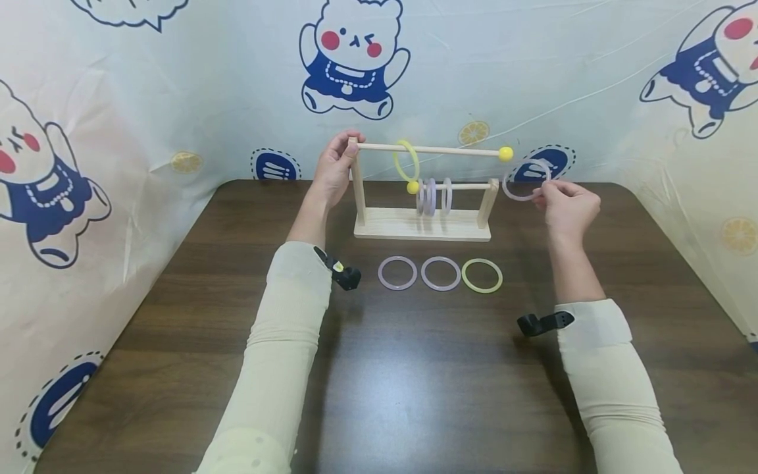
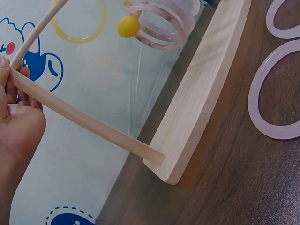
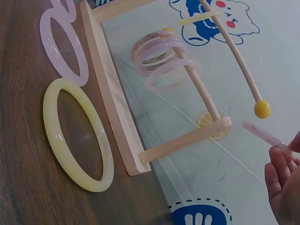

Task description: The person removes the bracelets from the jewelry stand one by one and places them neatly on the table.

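Note:
A wooden ring stand (image 1: pixel 423 225) with two horizontal rods stands toward the back of the table. My left hand (image 1: pixel 335 168) grips the top of its tall left post. On the upper rod (image 1: pixel 456 151), tipped with a yellow ball (image 1: pixel 505 154), hangs one yellow ring (image 1: pixel 418 164). Several pale purple rings (image 1: pixel 431 197) hang on the lower rod. My right hand (image 1: pixel 570 209) pinches a pale purple ring (image 1: pixel 506 191) just right of the upper rod's ball, apart from it. In the right wrist view that ring (image 3: pixel 265 135) appears almost edge-on below the ball.
In front of the stand lie two purple rings, one left (image 1: pixel 397 289) and one middle (image 1: pixel 441 289), and a yellow ring (image 1: pixel 482 291) on the brown table (image 1: pixel 403 382). A printed cloth (image 1: pixel 237 85) hangs behind the table.

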